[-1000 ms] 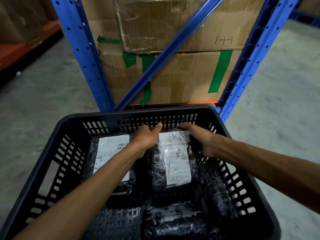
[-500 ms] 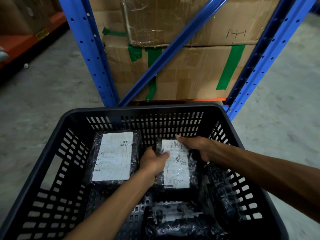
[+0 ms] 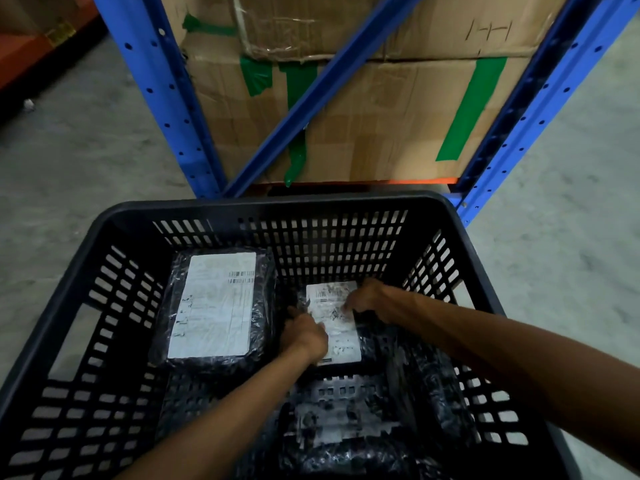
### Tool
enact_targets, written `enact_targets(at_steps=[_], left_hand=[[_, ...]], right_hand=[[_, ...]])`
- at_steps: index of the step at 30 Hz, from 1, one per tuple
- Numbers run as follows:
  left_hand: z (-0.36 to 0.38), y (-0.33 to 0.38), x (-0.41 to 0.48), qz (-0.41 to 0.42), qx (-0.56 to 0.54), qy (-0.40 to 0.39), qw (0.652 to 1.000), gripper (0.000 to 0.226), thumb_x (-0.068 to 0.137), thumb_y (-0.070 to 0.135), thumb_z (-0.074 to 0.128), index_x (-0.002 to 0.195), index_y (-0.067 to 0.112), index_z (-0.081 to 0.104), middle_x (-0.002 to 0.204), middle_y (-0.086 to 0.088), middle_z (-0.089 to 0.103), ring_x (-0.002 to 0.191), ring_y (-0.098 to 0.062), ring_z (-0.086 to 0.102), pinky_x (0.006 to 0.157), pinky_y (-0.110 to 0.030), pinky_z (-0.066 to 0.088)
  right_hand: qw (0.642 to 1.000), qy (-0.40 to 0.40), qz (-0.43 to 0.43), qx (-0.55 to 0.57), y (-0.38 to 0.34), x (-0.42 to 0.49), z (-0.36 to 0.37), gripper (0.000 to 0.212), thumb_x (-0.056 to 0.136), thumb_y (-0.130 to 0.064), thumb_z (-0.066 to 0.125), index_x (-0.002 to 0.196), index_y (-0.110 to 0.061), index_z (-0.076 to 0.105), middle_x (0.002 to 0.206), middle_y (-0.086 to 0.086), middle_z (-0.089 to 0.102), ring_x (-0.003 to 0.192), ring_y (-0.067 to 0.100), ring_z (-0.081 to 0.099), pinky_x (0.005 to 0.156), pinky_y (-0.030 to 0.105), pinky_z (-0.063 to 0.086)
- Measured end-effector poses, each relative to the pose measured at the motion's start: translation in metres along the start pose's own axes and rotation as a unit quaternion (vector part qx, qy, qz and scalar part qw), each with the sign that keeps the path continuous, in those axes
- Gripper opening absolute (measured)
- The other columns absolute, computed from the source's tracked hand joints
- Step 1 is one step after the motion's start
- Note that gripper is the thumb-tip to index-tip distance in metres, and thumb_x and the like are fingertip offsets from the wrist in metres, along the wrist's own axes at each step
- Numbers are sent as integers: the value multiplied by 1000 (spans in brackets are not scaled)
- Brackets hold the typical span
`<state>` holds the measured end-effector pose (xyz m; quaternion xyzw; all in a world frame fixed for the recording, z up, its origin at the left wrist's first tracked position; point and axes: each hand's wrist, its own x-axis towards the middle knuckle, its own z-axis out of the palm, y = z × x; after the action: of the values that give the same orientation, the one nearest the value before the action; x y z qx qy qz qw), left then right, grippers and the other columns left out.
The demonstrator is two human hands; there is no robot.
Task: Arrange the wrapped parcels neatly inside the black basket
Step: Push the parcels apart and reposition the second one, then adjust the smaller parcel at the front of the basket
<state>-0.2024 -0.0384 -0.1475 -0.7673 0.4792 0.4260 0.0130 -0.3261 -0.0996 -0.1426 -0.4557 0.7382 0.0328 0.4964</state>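
Note:
The black slotted basket (image 3: 284,206) fills the lower view. Inside it, a small black-wrapped parcel with a white label (image 3: 337,336) lies flat near the far right of the floor. My left hand (image 3: 306,336) grips its left edge and my right hand (image 3: 372,301) holds its upper right corner. A larger black-wrapped parcel with a big white label (image 3: 214,306) lies flat at the far left. Another wrapped parcel (image 3: 343,434) sits at the near side, and a dark one (image 3: 433,382) leans along the right wall.
A blue steel rack upright (image 3: 162,98) and diagonal brace (image 3: 322,88) stand just behind the basket. Taped cardboard boxes (image 3: 381,116) fill the rack. Grey concrete floor (image 3: 69,161) lies on both sides. An orange shelf beam (image 3: 24,53) is at far left.
Both hands have lowered the small labelled parcel from the far wall down onto the basket floor. The camera has tilted closer over the basket.

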Motion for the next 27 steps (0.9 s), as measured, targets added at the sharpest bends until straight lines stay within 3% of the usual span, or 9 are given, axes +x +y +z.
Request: enact_targets(at_steps=[5, 7, 9, 11, 13, 15, 19, 24, 27], left_hand=[[-23, -6, -21, 46, -35, -78, 995, 56, 97, 14, 46, 150, 2, 33, 147, -14, 47, 125, -29, 54, 89, -31, 47], [-35, -13, -42, 92, -50, -135, 985, 33, 96, 15, 47, 128, 16, 52, 128, -8, 55, 111, -23, 55, 82, -24, 41], [-47, -25, -65, 127, 6, -189, 974, 37, 99, 23, 49, 136, 20, 53, 135, -3, 56, 123, -23, 53, 94, -26, 42], [-57, -39, -81, 158, 106, -232, 954, 57, 99, 38, 50, 149, 13, 42, 152, -4, 46, 141, -26, 43, 112, -33, 35], [-62, -54, -92, 184, 190, -270, 926, 71, 96, 49, 49, 155, 13, 31, 160, -3, 35, 146, -20, 36, 117, -29, 29], [-59, -67, -97, 210, 232, -308, 898, 79, 91, 57, 53, 155, 17, 30, 158, 1, 37, 142, -15, 39, 117, -26, 30], [-50, -79, -98, 238, 233, -333, 882, 61, 89, 49, 62, 140, 17, 50, 137, 1, 59, 124, -18, 55, 107, -28, 43], [-46, -76, -96, 261, 235, -313, 882, 50, 94, 44, 58, 127, 7, 58, 124, -11, 63, 119, -29, 59, 100, -35, 48], [-50, -74, -96, 272, 202, -287, 896, 39, 97, 39, 55, 112, 4, 60, 99, -6, 59, 100, -28, 62, 78, -29, 45]], right_hand=[[985, 43, -59, -156, -4, -24, -6, 49, 97, -18, 63, 141, -2, 49, 145, 14, 53, 131, 29, 54, 102, 30, 48], [967, 65, -105, -221, -6, -43, -7, 42, 98, -21, 58, 135, 0, 53, 136, 14, 58, 121, 28, 58, 84, 28, 48], [954, 63, -166, -243, -5, -66, -10, 27, 98, -22, 57, 117, -2, 60, 113, 11, 61, 101, 26, 58, 70, 28, 43], [945, 35, -220, -241, 3, -95, -12, 14, 98, -26, 58, 95, -13, 60, 97, 3, 60, 98, 24, 55, 65, 24, 45], [937, -43, -245, -246, 16, -124, -9, 30, 99, -34, 57, 122, -14, 63, 124, 3, 65, 119, 23, 58, 90, 28, 53], [930, -142, -229, -249, 34, -139, 1, 62, 97, -44, 57, 149, -13, 46, 149, 6, 55, 133, 22, 53, 112, 37, 43], [899, -251, -193, -301, 72, -145, 19, 89, 75, -70, 61, 149, -23, 45, 148, -2, 56, 132, 18, 54, 115, 40, 40], [894, -199, -225, -333, 81, -155, 19, 57, 92, -44, 65, 141, -18, 51, 135, 3, 64, 111, 19, 62, 98, 27, 48], [916, -166, -221, -292, 85, -154, 13, 47, 93, -46, 63, 131, -21, 55, 124, 2, 66, 109, 20, 62, 93, 33, 52]])
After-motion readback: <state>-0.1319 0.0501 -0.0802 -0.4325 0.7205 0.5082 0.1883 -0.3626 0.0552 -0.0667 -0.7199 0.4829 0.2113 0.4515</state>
